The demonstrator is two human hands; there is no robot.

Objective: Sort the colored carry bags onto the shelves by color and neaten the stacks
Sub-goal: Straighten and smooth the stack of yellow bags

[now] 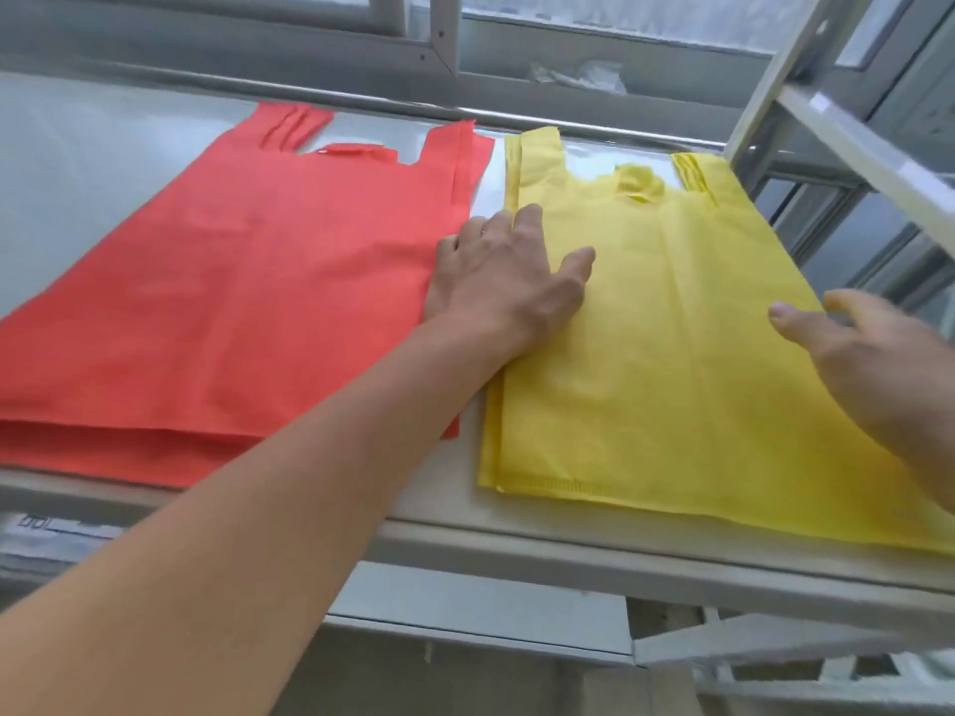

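Two stacks of carry bags lie flat on a grey metal shelf (517, 540), side by side with a narrow strip of bare shelf between them: a red stack (232, 302) on the left and a yellow stack (672, 364) on the right. The left hand (509, 284) reaches in from the lower left and rests palm down with fingers spread, lying over the gap between the stacks, its little-finger side over the red stack's right edge and its thumb and forefinger on the yellow stack's left edge. The right hand (868, 364) sits at the yellow stack's right edge, fingers loosely spread and open, gripping nothing; whether it presses the fabric or floats just above it cannot be told. Each stack shows several layered edges at its near hem, though the exact number of bags cannot be counted. Both stacks run lengthwise from the shelf's near edge toward the window (594, 23), with their handle loops pointing away from the person and their sewn bottoms nearest the front lip.
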